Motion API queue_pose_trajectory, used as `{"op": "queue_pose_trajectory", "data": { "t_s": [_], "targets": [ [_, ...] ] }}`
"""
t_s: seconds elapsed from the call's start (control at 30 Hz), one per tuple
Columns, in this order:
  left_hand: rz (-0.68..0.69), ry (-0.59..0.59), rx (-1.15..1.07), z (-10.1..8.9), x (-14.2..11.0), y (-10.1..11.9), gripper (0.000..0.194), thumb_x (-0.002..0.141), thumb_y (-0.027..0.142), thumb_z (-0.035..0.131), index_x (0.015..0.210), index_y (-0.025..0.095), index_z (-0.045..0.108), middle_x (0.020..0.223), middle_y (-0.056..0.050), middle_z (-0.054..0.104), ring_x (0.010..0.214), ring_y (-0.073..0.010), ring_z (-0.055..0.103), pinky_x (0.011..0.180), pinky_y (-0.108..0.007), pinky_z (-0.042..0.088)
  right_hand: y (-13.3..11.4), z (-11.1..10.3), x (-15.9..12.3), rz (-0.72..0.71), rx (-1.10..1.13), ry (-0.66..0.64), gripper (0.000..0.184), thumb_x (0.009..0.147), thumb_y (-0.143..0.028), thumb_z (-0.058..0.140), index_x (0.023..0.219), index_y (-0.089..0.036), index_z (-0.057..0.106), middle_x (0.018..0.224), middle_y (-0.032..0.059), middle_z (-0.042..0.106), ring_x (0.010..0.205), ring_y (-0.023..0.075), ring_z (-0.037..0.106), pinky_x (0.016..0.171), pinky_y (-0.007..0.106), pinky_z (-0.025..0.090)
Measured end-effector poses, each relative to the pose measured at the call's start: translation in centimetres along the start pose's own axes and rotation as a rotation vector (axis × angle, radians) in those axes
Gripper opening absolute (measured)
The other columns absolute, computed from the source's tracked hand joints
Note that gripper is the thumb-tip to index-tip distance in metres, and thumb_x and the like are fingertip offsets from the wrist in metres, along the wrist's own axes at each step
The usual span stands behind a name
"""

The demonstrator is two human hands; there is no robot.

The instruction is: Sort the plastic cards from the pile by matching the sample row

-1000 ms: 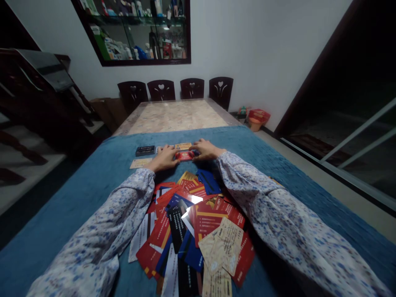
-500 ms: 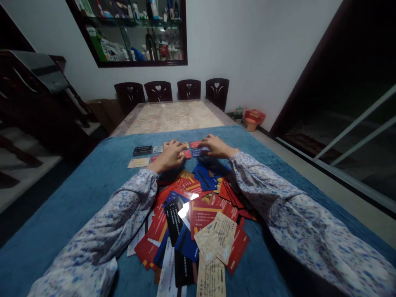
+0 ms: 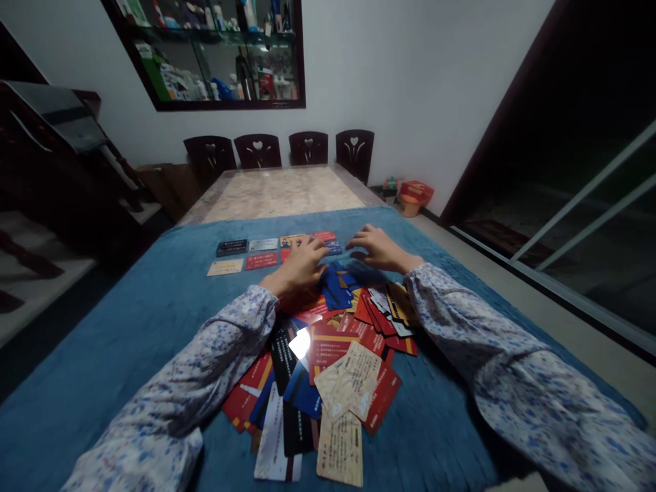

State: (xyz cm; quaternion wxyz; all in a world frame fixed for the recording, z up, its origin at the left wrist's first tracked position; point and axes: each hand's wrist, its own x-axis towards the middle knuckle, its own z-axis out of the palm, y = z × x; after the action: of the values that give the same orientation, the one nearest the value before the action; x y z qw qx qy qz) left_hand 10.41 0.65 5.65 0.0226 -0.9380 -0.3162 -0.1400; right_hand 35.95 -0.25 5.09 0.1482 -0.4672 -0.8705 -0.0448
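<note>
Two short rows of cards lie on the blue cloth: a black card (image 3: 231,247), a silver card (image 3: 263,244), a beige card (image 3: 225,267), a red card (image 3: 261,261) and others. My left hand (image 3: 302,265) is over the right part of the rows, its fingers loosely bent and apart, hiding some cards. Just left of my right hand (image 3: 378,249) lies a dark blue card (image 3: 334,248); that hand's fingers are spread and hold nothing. Nearer to me, between my forearms, is a messy pile of cards, with red cards (image 3: 333,352), blue cards (image 3: 306,391) and beige cards (image 3: 341,447).
The blue cloth (image 3: 128,342) covers the near part of a long table (image 3: 287,188). Dark chairs (image 3: 307,148) stand at its far end. Several cards (image 3: 402,304) lie by my right sleeve. On the floor at right is an orange bucket (image 3: 410,205).
My right hand has moved right, away from the dark blue card. My left hand has shifted right and a little nearer, uncovering the silver and red cards.
</note>
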Motion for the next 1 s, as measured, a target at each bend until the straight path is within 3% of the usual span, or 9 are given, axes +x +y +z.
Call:
{"op": "queue_pose_trajectory", "data": {
  "t_s": [0.53, 1.0],
  "targets": [
    [0.125, -0.109, -0.049, 2.0, 0.5, 3.7, 0.036, 0.098, 0.029, 0.055, 0.131, 0.023, 0.064, 0.139, -0.014, 0.061, 0.134, -0.037, 0.041, 0.108, -0.063, 0.03, 1.3, 1.4, -4.6, 0.061, 0.077, -0.074, 0.031, 0.091, -0.026, 0.062, 0.117, -0.023, 0.078, 0.117, 0.0111, 0.076, 0.108, 0.0301, 0.053, 0.09, 0.043, 0.041],
    [0.178, -0.168, -0.02, 3.2, 0.4, 4.1, 0.029, 0.102, 0.038, 0.053, 0.117, 0.024, 0.073, 0.133, -0.011, 0.068, 0.134, -0.035, 0.043, 0.109, -0.06, 0.029, 2.2, 2.8, -5.7, 0.031, 0.178, -0.118, 0.03, 0.091, -0.027, 0.062, 0.115, -0.024, 0.08, 0.121, 0.0093, 0.076, 0.108, 0.0282, 0.057, 0.097, 0.044, 0.043]
  ]
}}
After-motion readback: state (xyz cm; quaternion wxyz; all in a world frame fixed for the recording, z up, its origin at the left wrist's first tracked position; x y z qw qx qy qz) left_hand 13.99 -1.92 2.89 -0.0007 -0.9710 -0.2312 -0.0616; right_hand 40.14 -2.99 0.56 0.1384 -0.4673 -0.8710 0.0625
